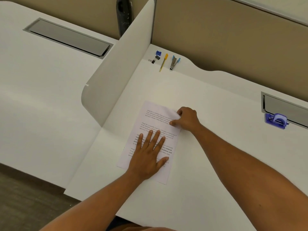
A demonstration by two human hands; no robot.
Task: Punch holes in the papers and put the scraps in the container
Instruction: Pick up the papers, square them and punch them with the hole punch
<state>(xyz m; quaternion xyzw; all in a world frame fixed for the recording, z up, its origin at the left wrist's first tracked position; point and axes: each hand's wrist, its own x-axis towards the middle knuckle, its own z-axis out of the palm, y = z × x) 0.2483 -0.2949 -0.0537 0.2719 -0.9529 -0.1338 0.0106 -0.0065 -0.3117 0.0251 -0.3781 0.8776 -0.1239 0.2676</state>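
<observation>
A printed sheet of paper (155, 119) lies on the white desk (208, 155) in front of me. My left hand (148, 155) rests flat on its lower half with the fingers spread. My right hand (186, 119) pinches the sheet's upper right edge between curled fingers and thumb. A blue hole punch (276, 120) sits far to the right, next to a grey cable hatch, away from both hands.
At the back of the desk lie a blue sharpener (158, 53), a black binder clip (154, 59), a yellow pen (163, 62) and a staple remover (174, 62). A white divider panel (120, 64) stands along the left. A grey cable hatch (286, 109) is set in the right side.
</observation>
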